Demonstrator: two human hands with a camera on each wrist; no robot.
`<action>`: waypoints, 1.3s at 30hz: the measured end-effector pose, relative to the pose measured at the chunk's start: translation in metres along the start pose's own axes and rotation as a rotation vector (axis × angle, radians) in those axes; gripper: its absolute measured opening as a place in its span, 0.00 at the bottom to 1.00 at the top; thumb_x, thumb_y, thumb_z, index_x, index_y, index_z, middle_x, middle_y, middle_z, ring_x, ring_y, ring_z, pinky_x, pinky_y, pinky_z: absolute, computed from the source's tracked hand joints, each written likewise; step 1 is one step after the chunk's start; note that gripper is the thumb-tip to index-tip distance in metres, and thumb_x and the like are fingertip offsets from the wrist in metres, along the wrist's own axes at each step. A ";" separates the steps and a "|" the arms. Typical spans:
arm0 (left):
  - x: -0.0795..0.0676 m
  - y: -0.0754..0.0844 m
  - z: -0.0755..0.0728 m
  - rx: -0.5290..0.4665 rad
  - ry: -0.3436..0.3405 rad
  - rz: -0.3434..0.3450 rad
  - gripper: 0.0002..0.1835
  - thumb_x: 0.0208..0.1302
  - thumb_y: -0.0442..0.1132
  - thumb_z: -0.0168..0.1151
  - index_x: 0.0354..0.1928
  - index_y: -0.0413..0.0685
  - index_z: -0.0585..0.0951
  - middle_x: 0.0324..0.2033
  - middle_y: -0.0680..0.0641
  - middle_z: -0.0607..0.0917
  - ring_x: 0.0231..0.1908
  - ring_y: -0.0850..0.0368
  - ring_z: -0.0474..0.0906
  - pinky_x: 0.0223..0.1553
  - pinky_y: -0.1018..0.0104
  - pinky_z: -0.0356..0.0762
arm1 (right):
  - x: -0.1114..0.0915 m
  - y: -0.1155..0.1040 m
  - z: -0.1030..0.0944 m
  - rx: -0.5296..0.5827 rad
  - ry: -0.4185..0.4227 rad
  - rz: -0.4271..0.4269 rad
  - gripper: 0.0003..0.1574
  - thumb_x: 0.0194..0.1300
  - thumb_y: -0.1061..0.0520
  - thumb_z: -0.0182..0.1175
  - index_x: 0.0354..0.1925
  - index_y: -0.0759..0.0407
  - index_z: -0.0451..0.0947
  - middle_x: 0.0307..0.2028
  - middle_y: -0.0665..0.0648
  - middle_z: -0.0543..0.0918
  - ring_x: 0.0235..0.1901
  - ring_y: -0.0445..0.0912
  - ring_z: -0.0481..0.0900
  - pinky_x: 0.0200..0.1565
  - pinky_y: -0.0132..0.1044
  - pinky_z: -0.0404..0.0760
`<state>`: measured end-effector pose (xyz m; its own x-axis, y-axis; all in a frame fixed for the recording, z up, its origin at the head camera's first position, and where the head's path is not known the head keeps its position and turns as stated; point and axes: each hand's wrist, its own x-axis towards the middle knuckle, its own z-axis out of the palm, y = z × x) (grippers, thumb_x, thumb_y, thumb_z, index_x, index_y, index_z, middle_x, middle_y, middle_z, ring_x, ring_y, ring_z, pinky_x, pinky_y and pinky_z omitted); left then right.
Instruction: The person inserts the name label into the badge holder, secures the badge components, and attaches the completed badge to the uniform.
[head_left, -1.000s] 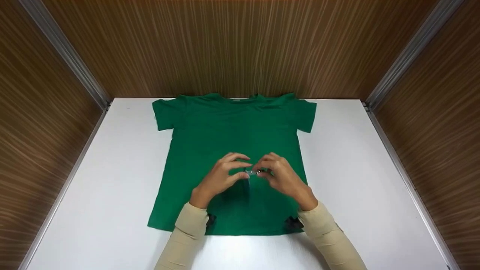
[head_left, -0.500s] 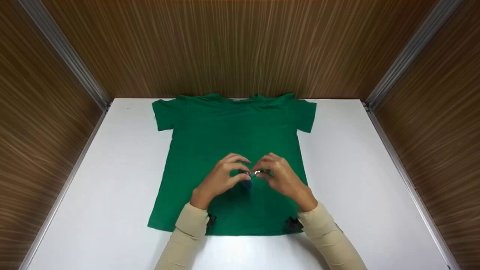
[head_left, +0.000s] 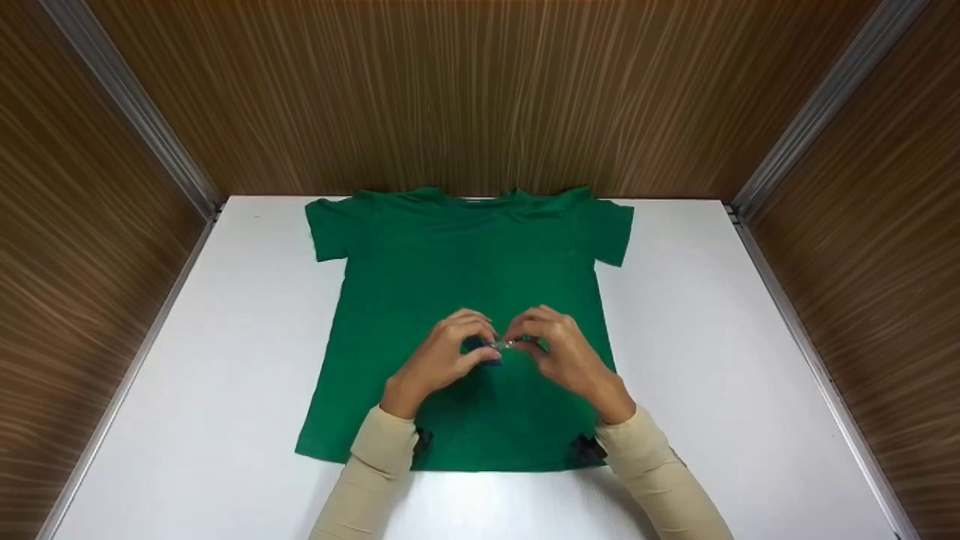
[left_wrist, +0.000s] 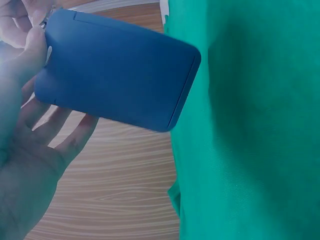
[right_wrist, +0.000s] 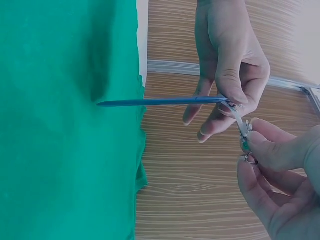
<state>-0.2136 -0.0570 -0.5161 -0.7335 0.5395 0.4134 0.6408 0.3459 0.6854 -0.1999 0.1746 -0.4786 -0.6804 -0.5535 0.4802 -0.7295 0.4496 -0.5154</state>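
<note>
A flat blue card holder [left_wrist: 120,70] hangs below the hands, its broad face filling the top of the left wrist view. The right wrist view shows it edge-on, with a short clear strap [right_wrist: 239,119] running from its top to a small metal clip [right_wrist: 247,159]. My left hand [head_left: 444,351] pinches the holder's strap end between thumb and finger, other fingers spread loosely. With thumb and fingertips, my right hand [head_left: 564,352] pinches the clip end. Both hands are above a green T-shirt [head_left: 465,262] spread flat beneath them.
The shirt lies on a white table [head_left: 697,337], sleeves out to both sides and neckline toward the back. Wood-patterned panels [head_left: 480,97] rise behind and at both sides, with metal rails [head_left: 825,105] at the corners. Dark items show beside both wrists.
The card holder has swung and turned below the left hand, from a narrow edge to a tilted face partly behind the thumb. Left fingers have curled in slightly; the right hand has barely moved.
</note>
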 end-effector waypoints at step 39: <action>-0.001 0.003 0.004 0.025 0.134 0.097 0.02 0.57 0.32 0.77 0.30 0.42 0.91 0.28 0.44 0.91 0.31 0.52 0.86 0.37 0.52 0.86 | 0.000 0.000 0.006 0.095 0.044 -0.137 0.14 0.65 0.73 0.65 0.46 0.62 0.86 0.42 0.59 0.89 0.44 0.49 0.87 0.46 0.37 0.87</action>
<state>-0.2101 -0.0533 -0.5164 -0.6906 0.4647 0.5542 0.7142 0.3174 0.6238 -0.1998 0.1700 -0.4828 -0.5790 -0.5730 0.5800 -0.8073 0.3030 -0.5065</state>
